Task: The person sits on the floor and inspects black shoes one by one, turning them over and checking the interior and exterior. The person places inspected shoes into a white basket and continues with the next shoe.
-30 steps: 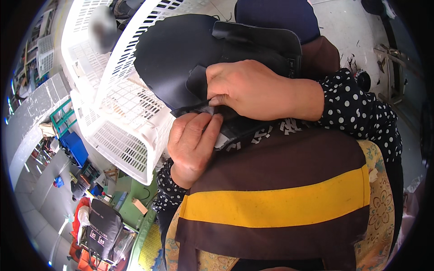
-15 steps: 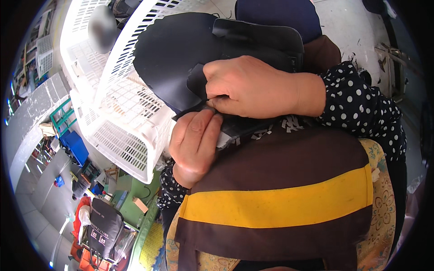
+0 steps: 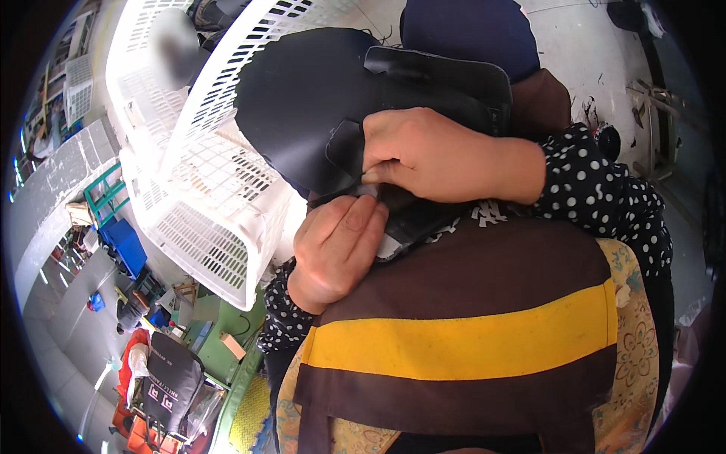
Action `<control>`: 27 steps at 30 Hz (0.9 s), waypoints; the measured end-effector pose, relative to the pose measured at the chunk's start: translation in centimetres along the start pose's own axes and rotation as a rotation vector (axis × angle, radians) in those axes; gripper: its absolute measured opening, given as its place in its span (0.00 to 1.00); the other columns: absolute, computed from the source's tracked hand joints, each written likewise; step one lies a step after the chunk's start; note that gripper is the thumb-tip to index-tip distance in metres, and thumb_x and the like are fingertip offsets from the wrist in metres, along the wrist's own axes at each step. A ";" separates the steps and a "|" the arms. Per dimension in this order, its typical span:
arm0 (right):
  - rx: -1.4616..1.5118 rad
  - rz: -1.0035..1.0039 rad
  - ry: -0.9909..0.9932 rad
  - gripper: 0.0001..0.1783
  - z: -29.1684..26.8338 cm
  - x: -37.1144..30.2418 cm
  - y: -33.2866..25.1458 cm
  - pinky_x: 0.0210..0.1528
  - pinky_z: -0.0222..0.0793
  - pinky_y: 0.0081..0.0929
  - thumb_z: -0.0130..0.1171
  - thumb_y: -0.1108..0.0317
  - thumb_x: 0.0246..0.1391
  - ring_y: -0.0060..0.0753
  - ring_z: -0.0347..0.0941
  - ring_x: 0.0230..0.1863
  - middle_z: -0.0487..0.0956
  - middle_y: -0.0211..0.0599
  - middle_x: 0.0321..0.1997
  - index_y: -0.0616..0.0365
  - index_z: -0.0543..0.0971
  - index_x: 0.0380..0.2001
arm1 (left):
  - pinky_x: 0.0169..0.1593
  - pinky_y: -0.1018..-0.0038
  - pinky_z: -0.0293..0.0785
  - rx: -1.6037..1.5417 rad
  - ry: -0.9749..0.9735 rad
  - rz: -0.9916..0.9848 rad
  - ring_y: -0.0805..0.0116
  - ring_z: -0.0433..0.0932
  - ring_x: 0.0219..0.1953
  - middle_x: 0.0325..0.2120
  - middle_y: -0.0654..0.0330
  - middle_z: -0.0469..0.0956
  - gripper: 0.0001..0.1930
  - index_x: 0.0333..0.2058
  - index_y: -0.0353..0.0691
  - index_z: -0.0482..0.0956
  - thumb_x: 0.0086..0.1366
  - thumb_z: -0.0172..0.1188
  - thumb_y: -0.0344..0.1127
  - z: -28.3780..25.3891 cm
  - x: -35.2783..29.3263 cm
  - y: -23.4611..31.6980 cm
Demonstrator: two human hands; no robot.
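Note:
A black leather-like piece point(image 3: 302, 102) with a jagged left edge and folded flaps lies across my lap. My left hand point(image 3: 339, 248) is closed, its fingertips pinching the near edge of the piece. Just above it my right hand point(image 3: 435, 155) is also closed, thumb and fingers gripping the same edge beside a small raised flap point(image 3: 345, 151). The fingertips of both hands almost meet. A light-coloured patch shows at the edge under my left fingers. What lies between the fingertips is too small to make out.
White plastic baskets point(image 3: 204, 227) stand to the left, close to the black piece. My brown apron point(image 3: 461, 280) with a yellow band point(image 3: 461, 337) covers my lap. At the lower left a black bag point(image 3: 172, 382) hangs near a green table point(image 3: 223, 329).
Both hands and the black piece have shifted slightly right and down in the picture. The fingertips are a little farther apart, and a pale bit shows between them.

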State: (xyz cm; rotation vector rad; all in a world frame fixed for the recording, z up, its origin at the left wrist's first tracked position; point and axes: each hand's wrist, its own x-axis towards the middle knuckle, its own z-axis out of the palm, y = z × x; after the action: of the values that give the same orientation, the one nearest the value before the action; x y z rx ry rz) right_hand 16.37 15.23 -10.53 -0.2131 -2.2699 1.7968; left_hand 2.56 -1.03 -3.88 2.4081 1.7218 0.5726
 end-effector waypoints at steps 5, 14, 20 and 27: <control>-0.083 -0.034 -0.209 0.12 -1.8 0.1 -0.6 0.43 0.77 0.43 0.61 0.60 0.62 0.48 0.81 0.40 0.81 0.39 0.38 0.55 0.87 0.31 | 0.32 0.70 0.77 -0.018 0.024 -0.042 0.62 0.81 0.37 0.37 0.53 0.82 0.14 0.35 0.29 0.85 0.46 0.68 0.23 -0.1 -0.2 0.4; -0.311 -0.162 -0.222 0.11 -1.5 0.8 -1.3 0.35 0.78 0.43 0.62 0.63 0.58 0.49 0.83 0.33 0.80 0.41 0.34 0.58 0.84 0.27 | 0.32 0.72 0.76 0.000 0.030 -0.029 0.63 0.81 0.37 0.35 0.53 0.82 0.16 0.36 0.28 0.85 0.44 0.68 0.23 -0.3 0.2 0.4; -0.346 -0.206 -0.197 0.10 -1.9 0.8 -1.2 0.33 0.79 0.40 0.63 0.65 0.56 0.48 0.83 0.30 0.80 0.43 0.33 0.58 0.84 0.25 | 0.31 0.72 0.76 0.005 0.010 0.009 0.63 0.81 0.36 0.35 0.53 0.82 0.16 0.36 0.28 0.86 0.44 0.67 0.24 -0.2 0.4 0.1; -0.371 -0.215 -0.184 0.09 -1.0 0.3 -1.2 0.31 0.78 0.40 0.62 0.67 0.54 0.47 0.82 0.30 0.78 0.44 0.32 0.60 0.82 0.23 | 0.30 0.72 0.75 -0.014 0.024 0.008 0.62 0.81 0.36 0.34 0.52 0.82 0.18 0.35 0.28 0.86 0.40 0.66 0.24 -0.1 0.4 0.0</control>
State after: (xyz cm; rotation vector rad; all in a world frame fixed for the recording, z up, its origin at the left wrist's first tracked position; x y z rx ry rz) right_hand 16.37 15.99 -9.14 0.1367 -2.6262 1.3300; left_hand 2.67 -0.66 -3.67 2.4094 1.7123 0.6154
